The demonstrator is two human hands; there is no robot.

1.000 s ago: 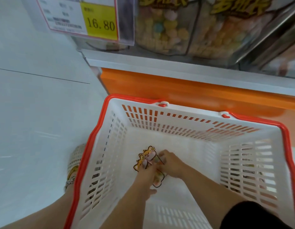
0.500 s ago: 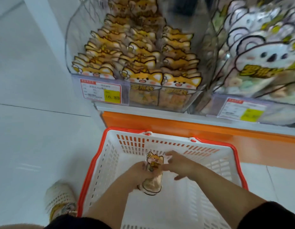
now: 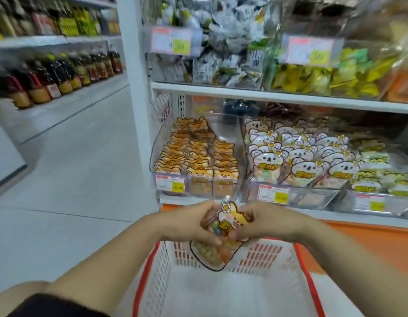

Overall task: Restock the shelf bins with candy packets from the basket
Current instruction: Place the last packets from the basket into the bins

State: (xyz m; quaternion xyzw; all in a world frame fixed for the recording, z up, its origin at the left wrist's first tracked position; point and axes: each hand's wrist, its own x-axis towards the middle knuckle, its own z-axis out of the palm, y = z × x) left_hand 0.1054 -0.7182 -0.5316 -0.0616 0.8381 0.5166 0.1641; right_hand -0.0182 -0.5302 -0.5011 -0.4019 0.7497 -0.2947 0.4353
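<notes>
An orange fox-shaped candy packet [image 3: 221, 245] hangs upright between my two hands, above the white basket with a red rim [image 3: 221, 291]. My left hand [image 3: 189, 223] grips its left side and my right hand [image 3: 264, 220] grips its right side, fingers curled round the top half. Ahead, on the lowest shelf, stands a clear bin of matching orange fox packets [image 3: 196, 156]. To its right is a clear bin of white koala packets [image 3: 297, 156]. The basket's floor shows no other packets.
An orange plinth [image 3: 363, 239] runs under the shelf, behind the basket. Price tags [image 3: 171, 184] clip to the bin fronts. Higher shelves hold bins of grey and yellow packets [image 3: 324, 76]. An open grey floor aisle [image 3: 72, 179] lies left, with bottles [image 3: 61, 74] on a far shelf.
Both hands lifted the fox packet out of the basket to just below the bin fronts. My view tilted up, bringing the shelves and aisle into sight.
</notes>
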